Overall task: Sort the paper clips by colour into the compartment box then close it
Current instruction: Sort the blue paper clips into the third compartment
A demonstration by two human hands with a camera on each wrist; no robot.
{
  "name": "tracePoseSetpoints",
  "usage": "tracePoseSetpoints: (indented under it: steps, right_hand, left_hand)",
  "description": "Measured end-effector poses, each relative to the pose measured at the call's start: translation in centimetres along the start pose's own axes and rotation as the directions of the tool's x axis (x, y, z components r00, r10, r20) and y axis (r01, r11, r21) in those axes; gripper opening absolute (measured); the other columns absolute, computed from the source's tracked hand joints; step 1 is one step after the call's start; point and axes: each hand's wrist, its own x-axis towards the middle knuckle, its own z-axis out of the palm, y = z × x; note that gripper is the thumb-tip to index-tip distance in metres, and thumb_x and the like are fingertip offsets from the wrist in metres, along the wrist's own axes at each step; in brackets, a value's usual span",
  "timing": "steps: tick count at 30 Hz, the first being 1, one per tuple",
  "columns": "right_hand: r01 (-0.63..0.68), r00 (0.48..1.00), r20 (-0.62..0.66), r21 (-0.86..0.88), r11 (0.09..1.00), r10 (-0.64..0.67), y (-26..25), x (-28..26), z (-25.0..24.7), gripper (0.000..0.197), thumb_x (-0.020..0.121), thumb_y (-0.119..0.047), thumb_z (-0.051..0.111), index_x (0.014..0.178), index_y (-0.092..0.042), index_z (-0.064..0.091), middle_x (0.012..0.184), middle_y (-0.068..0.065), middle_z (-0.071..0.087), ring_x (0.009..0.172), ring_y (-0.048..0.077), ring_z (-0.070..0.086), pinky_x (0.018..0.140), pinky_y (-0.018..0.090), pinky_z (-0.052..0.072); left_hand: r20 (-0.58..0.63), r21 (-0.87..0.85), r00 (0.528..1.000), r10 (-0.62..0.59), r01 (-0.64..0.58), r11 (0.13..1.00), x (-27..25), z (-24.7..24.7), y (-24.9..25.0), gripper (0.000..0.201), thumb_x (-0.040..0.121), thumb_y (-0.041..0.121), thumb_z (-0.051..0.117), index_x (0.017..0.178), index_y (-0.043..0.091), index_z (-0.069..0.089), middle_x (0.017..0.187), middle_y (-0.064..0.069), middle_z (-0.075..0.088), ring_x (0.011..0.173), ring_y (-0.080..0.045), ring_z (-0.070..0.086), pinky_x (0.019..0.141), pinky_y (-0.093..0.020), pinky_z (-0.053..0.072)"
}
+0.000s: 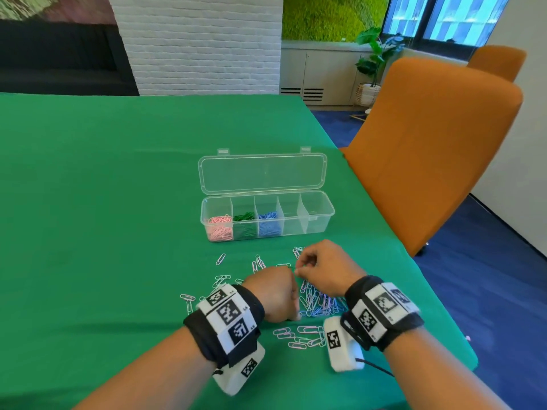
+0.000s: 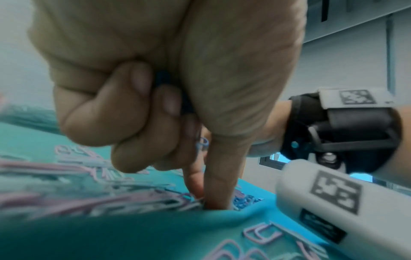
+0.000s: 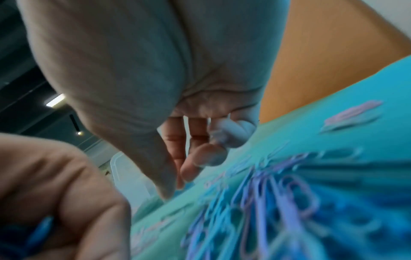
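both wrists hover low over loose pastel wire paper clips (image 1: 318,303) on the green worktop (image 1: 103,202); left hand (image 1: 275,294) grips blue clips, right hand (image 1: 324,266) pinches one; clear plastic compartment box (image 1: 266,216) lies open beyond.

Ahead of both hands, a bare strip of green tablecloth (image 1: 118,202) lies before the clear plastic compartment box (image 1: 321,229), whose open lid (image 1: 263,173) lies flat behind it. Scattered pastel paper clips (image 1: 316,303) crowd between the hands. An orange upholstered chair (image 1: 438,149) blocks the right.
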Motion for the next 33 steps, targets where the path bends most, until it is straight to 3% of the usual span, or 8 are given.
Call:
tracePoseSetpoints:
  steps: [5,11,14,17,20,23,29,33]
  right_hand:
    - [-0.039,0.999,0.026,-0.062,0.997,0.040,-0.8,2.8,0.9,0.005,0.085,-0.014,0.070,0.080,-0.015,0.071,0.077,-0.004,0.067,0.081,0.016,0.066,0.083,0.036,0.057]
    - [-0.079,0.993,0.082,-0.077,0.994,0.086,-0.9,3.3,0.3,0.008,0.085,-0.008,0.066,0.078,-0.005,0.070,0.081,0.007,0.072,0.078,0.019,0.069,0.074,0.033,0.058]
    - [-0.051,0.998,0.026,0.085,0.995,0.049,-2.6,3.3,-0.9,0.011,0.085,-0.007,0.070,0.075,-0.006,0.067,0.071,0.004,0.067,0.061,0.010,0.061,0.058,0.020,0.050]
    - [0.032,0.997,-0.070,0.270,0.962,-0.013,-6.1,4.6,-1.8,0.020,0.083,0.000,0.070,0.068,-0.011,0.062,0.064,0.005,0.062,0.048,0.007,0.056,0.043,0.015,0.042]
    - [0.074,0.988,-0.155,0.289,0.954,-0.030,-8.9,7.3,-1.8,0.021,0.079,0.001,0.069,0.065,-0.011,0.061,0.065,0.010,0.062,0.050,0.013,0.057,0.043,0.019,0.043]
    - [0.039,0.987,-0.158,0.230,0.972,-0.002,-9.6,9.4,-1.2,0.011,0.079,-0.009,0.073,0.070,-0.005,0.067,0.066,0.009,0.065,0.062,0.020,0.060,0.058,0.035,0.053]
    - [0.106,0.960,-0.279,0.316,0.943,-0.014,-7.6,7.0,-1.7,0.021,0.088,-0.023,0.073,0.072,-0.009,0.069,0.065,0.003,0.065,0.056,0.013,0.053,0.060,0.026,0.047]
    - [0.051,0.989,-0.150,0.337,0.940,0.001,-5.7,3.0,-1.4,0.021,0.089,-0.026,0.072,0.076,-0.009,0.072,0.072,0.005,0.068,0.056,0.011,0.052,0.057,0.024,0.046]
  left_hand:
    - [-0.002,-0.027,1.000,-0.003,0.003,1.000,-0.1,0.1,-0.9,0.013,0.086,0.026,0.065,0.087,0.015,0.073,0.088,0.000,0.071,0.083,-0.018,0.066,0.079,-0.035,0.057]
    - [-0.072,-0.504,0.993,-0.097,0.048,0.862,-0.6,-1.9,-3.7,0.020,0.092,0.024,0.060,0.086,0.007,0.067,0.078,0.000,0.061,0.063,-0.015,0.052,0.056,-0.022,0.042]
    - [-0.023,-0.730,0.984,-0.175,0.103,0.676,-1.1,-2.9,-5.1,0.025,0.094,0.019,0.051,0.069,0.017,0.048,0.059,0.004,0.039,0.046,-0.012,0.030,0.044,-0.021,0.023]
    - [0.043,-0.933,0.982,-0.183,0.105,0.344,-1.0,-3.4,-6.8,0.021,0.089,0.019,0.043,0.069,0.021,0.037,0.056,0.006,0.028,0.045,-0.011,0.016,0.041,-0.020,0.012]
    - [0.074,-0.983,0.990,-0.122,0.093,0.160,-1.2,-3.5,-7.7,0.016,0.085,0.017,0.039,0.070,0.021,0.035,0.057,0.005,0.025,0.049,-0.012,0.011,0.040,-0.022,0.009]
    - [0.087,-0.984,0.993,-0.082,0.099,0.147,-1.5,-3.4,-8.0,0.019,0.085,0.017,0.039,0.067,0.020,0.037,0.058,0.005,0.024,0.057,-0.015,0.006,0.046,-0.025,0.006]
    - [0.076,-0.986,0.996,-0.052,0.082,0.142,-1.5,-3.5,-7.9,0.022,0.089,0.016,0.039,0.068,0.019,0.039,0.059,0.004,0.024,0.055,-0.013,0.009,0.049,-0.025,0.007]
    - [0.111,-0.967,0.993,-0.038,0.116,0.225,-1.0,-3.0,-7.5,0.018,0.090,0.017,0.040,0.072,0.019,0.038,0.057,0.005,0.024,0.045,-0.009,0.015,0.044,-0.023,0.007]
